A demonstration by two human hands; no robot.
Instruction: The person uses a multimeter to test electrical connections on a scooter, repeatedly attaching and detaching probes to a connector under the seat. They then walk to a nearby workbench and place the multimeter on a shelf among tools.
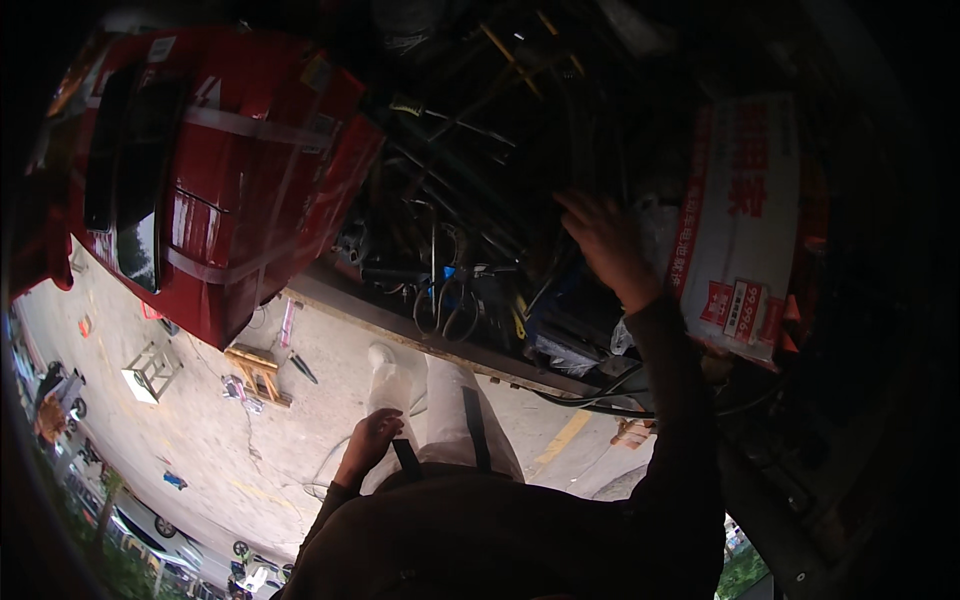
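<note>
My right hand [605, 248] reaches over a dark, cluttered bench, fingers stretched forward and apart, with nothing seen in them. Beneath and beside it lie jumbled tools, hard to make out in the shadow. A pair of scissors [458, 318] with large looped handles lies near the bench's front edge, left of that hand. Close by is a small bright blue piece [448, 273]. My left hand [378, 436] hangs low beside my leg, away from the bench, its fingers loosely bent and apart, holding nothing visible.
A big red box [250, 190] bound with clear tape stands at the left. On the right is a white and red carton [745, 220]. Black cables [600, 403] droop below the bench edge [400, 327]. A wooden stool [258, 375] and a white-topped stool [150, 373] stand on the concrete floor.
</note>
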